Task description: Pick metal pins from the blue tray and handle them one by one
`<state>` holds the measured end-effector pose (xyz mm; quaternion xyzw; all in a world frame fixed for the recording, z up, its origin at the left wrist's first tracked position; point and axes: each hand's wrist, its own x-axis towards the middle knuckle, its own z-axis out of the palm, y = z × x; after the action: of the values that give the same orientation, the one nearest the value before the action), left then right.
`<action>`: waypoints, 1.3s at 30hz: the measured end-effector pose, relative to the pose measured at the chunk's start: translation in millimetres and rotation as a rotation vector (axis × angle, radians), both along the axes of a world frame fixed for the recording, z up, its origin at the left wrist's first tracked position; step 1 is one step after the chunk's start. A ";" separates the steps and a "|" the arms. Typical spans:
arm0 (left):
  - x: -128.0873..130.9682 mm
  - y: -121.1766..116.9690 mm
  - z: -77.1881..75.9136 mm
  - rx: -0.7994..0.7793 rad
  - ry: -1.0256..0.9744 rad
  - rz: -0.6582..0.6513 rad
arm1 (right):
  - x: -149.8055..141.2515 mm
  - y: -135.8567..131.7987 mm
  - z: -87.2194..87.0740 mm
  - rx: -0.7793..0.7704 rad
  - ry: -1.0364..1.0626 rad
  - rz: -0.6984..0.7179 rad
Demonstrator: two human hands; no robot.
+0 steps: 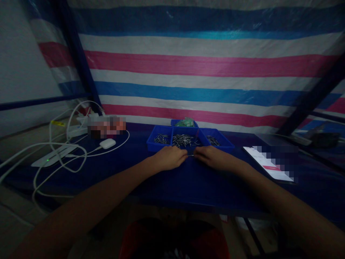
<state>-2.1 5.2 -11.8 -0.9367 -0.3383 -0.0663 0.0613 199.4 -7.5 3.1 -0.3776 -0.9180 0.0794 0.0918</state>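
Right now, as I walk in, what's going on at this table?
A person at a blue table holds a thin metallic piece between the left hand and right hand. Just beyond, three blue bins hold small metal pieces; something green sits in another behind.

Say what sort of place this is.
Probably a makeshift workstation for small-parts handwork: blue bins holding small metal parts sit on a blue table, and striped plastic sheeting hangs behind it like a wall.
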 end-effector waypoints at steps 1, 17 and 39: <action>0.0 0.1 -0.1 -0.003 0.002 0.004 | 0.0 0.2 0.0 -0.007 -0.001 -0.003; -0.7 -0.2 0.6 -0.015 -0.002 0.002 | 1.4 -0.5 0.1 -0.017 -0.002 -0.001; 0.5 -0.7 1.5 -0.010 0.000 0.021 | -0.9 -0.9 0.5 -0.011 -0.002 -0.020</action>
<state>-1.6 4.5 -10.4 -0.9334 -0.3483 -0.0641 0.0575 198.5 -8.4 3.6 -0.3873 -0.9138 0.0833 0.0894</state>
